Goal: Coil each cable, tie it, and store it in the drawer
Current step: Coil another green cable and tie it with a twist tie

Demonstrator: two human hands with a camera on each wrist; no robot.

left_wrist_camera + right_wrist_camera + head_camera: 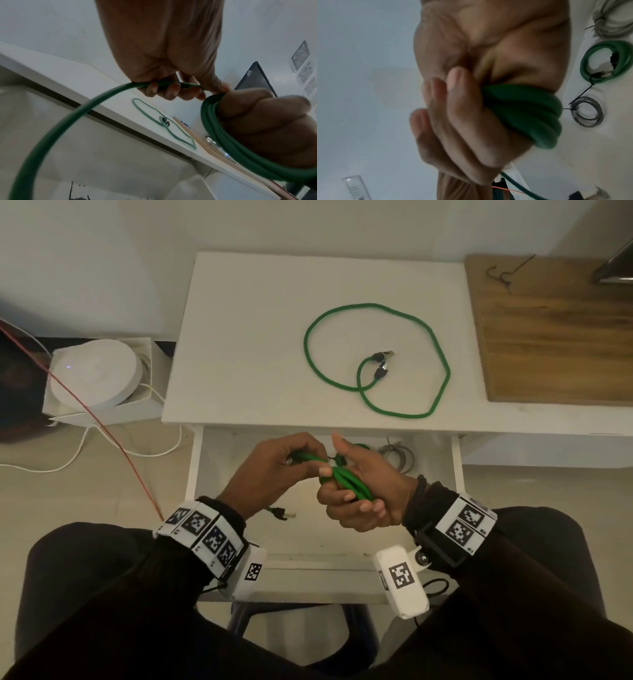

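Over the open white drawer, my right hand grips a bundle of green cable loops. My left hand pinches the free strand of the same cable just left of the bundle. Its loose plug end hangs low in the drawer. A second green cable lies uncoiled in a wide loop on the white table top. Tied coils lie in the drawer: a green one and a grey one.
A wooden board lies on the table's right part, with a dark screen edge at its far corner. On the floor to the left stand a white round device in a box, white cords and a red wire.
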